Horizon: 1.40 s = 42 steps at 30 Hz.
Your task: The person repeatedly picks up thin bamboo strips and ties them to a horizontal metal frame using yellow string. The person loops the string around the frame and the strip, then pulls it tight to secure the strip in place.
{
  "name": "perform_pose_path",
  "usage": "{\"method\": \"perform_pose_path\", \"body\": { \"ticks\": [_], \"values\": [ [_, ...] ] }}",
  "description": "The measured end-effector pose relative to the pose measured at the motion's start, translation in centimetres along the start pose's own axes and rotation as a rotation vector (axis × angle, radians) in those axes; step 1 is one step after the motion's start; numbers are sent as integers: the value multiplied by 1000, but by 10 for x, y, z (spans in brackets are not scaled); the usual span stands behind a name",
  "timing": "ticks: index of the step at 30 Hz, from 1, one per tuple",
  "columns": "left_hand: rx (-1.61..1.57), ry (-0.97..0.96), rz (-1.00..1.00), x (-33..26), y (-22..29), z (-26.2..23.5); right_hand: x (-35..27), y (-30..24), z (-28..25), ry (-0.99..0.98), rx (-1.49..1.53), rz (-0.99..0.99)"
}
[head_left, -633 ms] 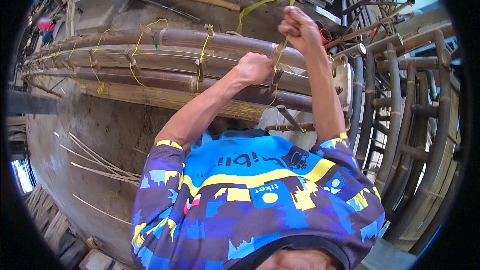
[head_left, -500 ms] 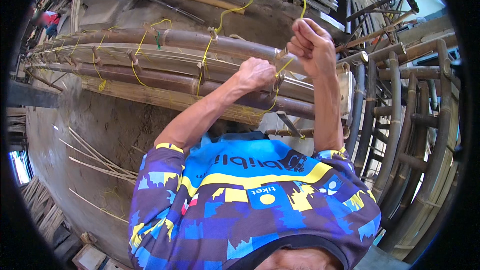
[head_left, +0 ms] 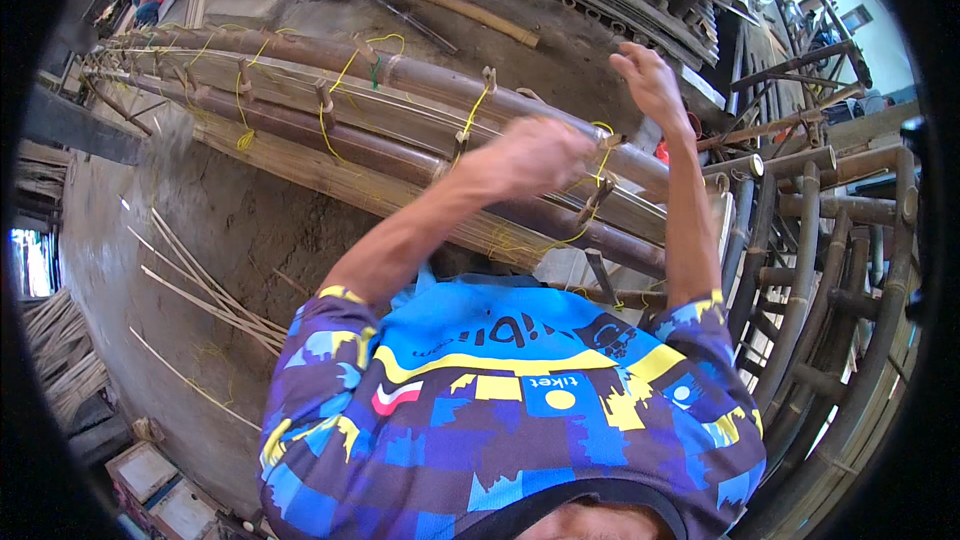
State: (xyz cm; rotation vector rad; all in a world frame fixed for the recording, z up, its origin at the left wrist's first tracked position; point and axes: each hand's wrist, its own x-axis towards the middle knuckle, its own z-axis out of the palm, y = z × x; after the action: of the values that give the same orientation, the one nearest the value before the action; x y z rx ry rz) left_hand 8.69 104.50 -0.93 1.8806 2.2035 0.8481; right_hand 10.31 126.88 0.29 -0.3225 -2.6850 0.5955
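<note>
My left hand [head_left: 535,155] grips yellow cord [head_left: 590,185] around smooth, round brown bamboo poles [head_left: 400,110]; my right hand [head_left: 650,85] lifts, fingers spread, empty.

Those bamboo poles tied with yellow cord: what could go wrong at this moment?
The left hand presses the bamboo poles at a yellow cord tie; it could be pinched or scraped. The right hand hovers open above, so the tie might slacken. Loose thin strips on the ground could trip someone.

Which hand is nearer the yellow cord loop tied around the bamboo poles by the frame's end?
Left. The left hand is right beside the yellow cord loop; the right hand is raised above it.
</note>
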Motion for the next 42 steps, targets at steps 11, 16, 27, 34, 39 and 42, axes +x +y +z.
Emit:
{"method": "perform_pose_path", "body": {
  "ticks": [11,16,27,34,39,42],
  "values": [
    [41,-177,-294,-74,-113,-37,-131,-170,116,-168,-112,-18],
    [-496,332,-70,-92,-106,-40,-164,-176,110,-277,558,335],
    [-825,-201,-311,-243,-15,76,-335,-198,178,-372,723,510],
    [-1330,-91,-625,-260,27,118,-366,-223,171,106,1165,679],
    [-1500,143,-689,-272,49,118,-391,-226,141,283,597,498],
    [-1472,191,-705,-277,56,108,-396,-230,122,407,580,340]
  ]
}}
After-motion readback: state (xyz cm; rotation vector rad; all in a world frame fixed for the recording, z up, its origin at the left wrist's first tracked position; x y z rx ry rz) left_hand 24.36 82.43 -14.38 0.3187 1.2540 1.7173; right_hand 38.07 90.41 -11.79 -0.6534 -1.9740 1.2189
